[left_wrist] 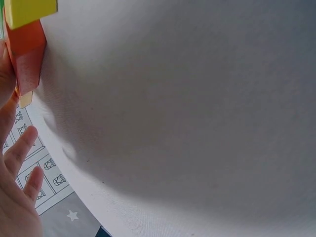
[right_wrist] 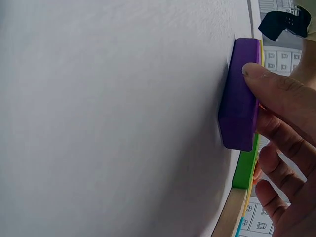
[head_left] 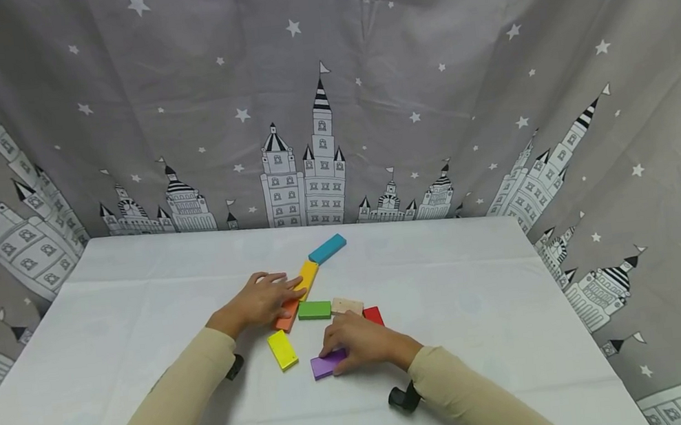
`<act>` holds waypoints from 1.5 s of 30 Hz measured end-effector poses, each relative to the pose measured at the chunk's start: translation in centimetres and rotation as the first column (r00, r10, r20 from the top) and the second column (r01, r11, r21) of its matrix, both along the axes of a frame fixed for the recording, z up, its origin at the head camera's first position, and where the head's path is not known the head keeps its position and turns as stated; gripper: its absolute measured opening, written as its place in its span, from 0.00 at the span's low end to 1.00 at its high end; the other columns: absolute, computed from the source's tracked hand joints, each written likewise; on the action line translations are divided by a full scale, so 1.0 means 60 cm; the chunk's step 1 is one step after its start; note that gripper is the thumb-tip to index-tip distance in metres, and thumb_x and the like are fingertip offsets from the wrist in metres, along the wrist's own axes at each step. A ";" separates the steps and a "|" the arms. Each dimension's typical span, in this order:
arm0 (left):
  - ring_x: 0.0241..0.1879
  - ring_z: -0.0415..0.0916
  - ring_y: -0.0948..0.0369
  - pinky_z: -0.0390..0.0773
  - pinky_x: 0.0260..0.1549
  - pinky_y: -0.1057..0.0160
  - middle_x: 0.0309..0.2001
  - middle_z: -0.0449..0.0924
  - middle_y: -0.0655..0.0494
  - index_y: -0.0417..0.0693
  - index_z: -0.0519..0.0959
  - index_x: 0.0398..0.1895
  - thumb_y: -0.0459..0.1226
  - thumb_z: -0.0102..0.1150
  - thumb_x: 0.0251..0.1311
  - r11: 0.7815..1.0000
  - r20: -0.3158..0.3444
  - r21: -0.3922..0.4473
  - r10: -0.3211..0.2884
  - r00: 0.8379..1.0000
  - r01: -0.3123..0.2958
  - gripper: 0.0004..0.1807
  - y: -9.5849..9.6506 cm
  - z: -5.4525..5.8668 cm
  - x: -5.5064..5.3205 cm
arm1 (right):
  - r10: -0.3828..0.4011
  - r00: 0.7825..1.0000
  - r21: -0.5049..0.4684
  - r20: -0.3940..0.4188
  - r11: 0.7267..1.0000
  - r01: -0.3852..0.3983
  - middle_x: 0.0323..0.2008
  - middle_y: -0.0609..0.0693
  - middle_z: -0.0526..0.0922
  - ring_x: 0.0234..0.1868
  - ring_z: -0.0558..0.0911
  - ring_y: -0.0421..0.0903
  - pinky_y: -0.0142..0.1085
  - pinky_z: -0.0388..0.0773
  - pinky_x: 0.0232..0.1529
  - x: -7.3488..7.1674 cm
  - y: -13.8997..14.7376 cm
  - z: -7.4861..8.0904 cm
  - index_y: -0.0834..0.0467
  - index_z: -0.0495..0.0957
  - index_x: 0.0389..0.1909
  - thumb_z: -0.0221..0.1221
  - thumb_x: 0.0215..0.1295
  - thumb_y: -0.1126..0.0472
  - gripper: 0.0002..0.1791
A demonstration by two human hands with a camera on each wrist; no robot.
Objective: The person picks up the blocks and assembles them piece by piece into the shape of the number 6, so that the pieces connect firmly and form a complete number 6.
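My left hand (head_left: 260,302) is at the orange wooden block (head_left: 286,321), its thumb and index finger pinching it while the other fingers stretch over the amber block (head_left: 309,272). In the left wrist view, the thumb lies against the side of the orange block (left_wrist: 28,57). My right hand (head_left: 360,340) pinches a purple block (head_left: 325,365) lying on the white table. The right wrist view has the thumb on the purple block's (right_wrist: 240,94) near face and the index finger behind. Between the hands sits a bright yellow block (head_left: 283,350), slanted.
A blue block (head_left: 328,249) continues the slanted line past the amber one. Green (head_left: 315,310) and plain wood (head_left: 347,305) blocks lie in a row right of the orange one. A red block (head_left: 373,315) is partly hidden behind my right hand. A grey castle-print curtain (head_left: 403,95) hangs behind the table.
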State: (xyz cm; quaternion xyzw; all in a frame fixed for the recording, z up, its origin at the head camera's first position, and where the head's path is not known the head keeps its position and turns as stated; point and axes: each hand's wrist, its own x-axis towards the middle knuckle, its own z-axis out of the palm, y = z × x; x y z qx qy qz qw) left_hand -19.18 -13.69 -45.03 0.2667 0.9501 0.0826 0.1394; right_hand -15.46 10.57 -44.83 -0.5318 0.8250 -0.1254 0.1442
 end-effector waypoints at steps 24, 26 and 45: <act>0.66 0.52 0.47 0.46 0.60 0.37 0.67 0.59 0.57 0.60 0.65 0.63 0.45 0.57 0.56 1.000 -0.016 0.000 -0.002 1.000 0.002 0.29 0.001 -0.001 -0.002 | -0.105 0.994 0.001 -0.018 0.994 0.105 0.35 0.35 0.80 0.40 0.71 0.32 0.29 0.64 0.46 0.033 -0.039 0.003 0.45 0.82 0.44 0.65 0.50 0.45 0.20; 0.66 0.52 0.47 0.46 0.59 0.37 0.67 0.58 0.57 0.61 0.65 0.63 0.45 0.57 0.57 1.000 -0.015 -0.001 -0.003 1.000 0.003 0.29 0.001 -0.001 -0.002 | -0.105 0.994 -0.002 -0.023 0.994 0.105 0.35 0.35 0.80 0.39 0.71 0.32 0.28 0.64 0.45 0.034 -0.041 0.003 0.45 0.82 0.44 0.65 0.50 0.45 0.19; 0.66 0.52 0.47 0.45 0.60 0.38 0.67 0.58 0.56 0.59 0.65 0.63 0.46 0.57 0.56 1.000 -0.016 0.008 -0.010 1.000 0.010 0.29 -0.001 -0.002 -0.003 | -0.120 0.992 0.002 -0.029 0.993 0.120 0.37 0.35 0.80 0.42 0.72 0.33 0.31 0.64 0.51 0.039 -0.047 0.007 0.46 0.81 0.44 0.65 0.50 0.45 0.20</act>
